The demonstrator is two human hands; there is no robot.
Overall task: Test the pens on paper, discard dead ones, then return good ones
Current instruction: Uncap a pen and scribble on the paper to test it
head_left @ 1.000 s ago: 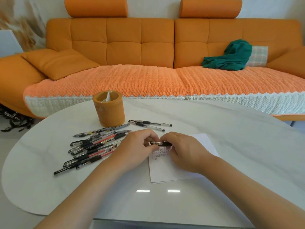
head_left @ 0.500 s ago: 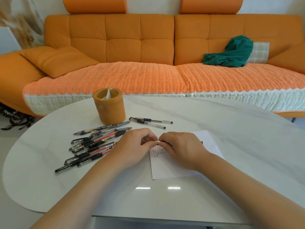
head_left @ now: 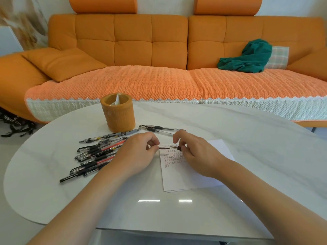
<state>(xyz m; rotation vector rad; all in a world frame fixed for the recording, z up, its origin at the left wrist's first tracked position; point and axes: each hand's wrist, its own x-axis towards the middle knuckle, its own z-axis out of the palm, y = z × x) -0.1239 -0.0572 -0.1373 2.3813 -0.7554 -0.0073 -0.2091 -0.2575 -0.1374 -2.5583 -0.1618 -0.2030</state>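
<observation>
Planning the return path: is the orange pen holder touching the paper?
Apart. The head view shows bare table between the pen holder and the paper.

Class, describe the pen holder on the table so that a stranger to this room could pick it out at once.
Find the white table in front of the orange sofa. On its far left part, just behind the heap of pens, stands the pen holder. It is a squat orange cylinder, the only upright thing among pens and paper lying flat.
</observation>
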